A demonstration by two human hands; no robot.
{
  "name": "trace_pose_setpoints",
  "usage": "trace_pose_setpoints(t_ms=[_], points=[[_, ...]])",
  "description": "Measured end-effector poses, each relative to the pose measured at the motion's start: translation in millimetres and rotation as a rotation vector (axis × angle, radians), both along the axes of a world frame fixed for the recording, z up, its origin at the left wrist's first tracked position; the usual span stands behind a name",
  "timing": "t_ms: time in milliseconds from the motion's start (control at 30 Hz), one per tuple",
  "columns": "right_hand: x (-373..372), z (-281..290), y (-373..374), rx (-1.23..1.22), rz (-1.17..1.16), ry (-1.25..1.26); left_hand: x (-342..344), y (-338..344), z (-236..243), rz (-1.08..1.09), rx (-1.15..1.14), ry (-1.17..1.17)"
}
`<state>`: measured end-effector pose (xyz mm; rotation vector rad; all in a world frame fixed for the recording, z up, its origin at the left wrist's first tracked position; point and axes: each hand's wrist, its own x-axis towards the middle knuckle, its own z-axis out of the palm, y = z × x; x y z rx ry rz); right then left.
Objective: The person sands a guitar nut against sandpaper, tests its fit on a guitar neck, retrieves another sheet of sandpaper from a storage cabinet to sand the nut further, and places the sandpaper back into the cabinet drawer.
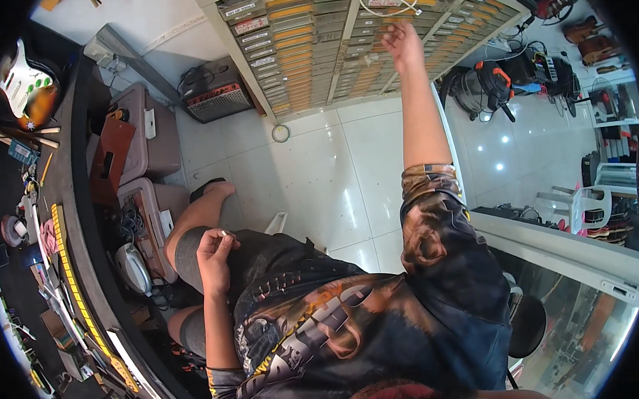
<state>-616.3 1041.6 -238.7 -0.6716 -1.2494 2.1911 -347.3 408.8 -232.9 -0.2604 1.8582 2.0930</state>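
My left hand (216, 261) is closed above my lap, with a small white piece (225, 233) pinched at the fingertips. The piece is too small for me to tell its kind. My right arm stretches far forward to a large cabinet (338, 61) of many small labelled drawers with yellowish fronts. At its drawer fronts, my right hand (403, 45) has its fingers apart and slightly bent, with nothing visible in them. Just beyond those fingers, a looped white cable (362, 3) hangs in front of the upper drawers.
To my left runs a dark workbench (73, 183) crowded with tools, a long yellow strip (78, 281) and a guitar body (28, 88). Lidded bins (159, 139) and an amplifier (216, 93) stand beyond it. A tape roll (280, 133) lies on the tiled floor; a vacuum cleaner (476, 94) stands right.
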Motion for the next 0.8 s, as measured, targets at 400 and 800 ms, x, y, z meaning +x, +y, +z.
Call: trace_pose_setpoints(t_ms=[400,800], points=[[165,-14,-69,-0.181,-0.288,0.263,6,-12,-2,0.022,0.133,-0.016],[12,-4,-17,-0.136,0.035,-0.144,15,-17,1,0.026,0.149,-0.030]])
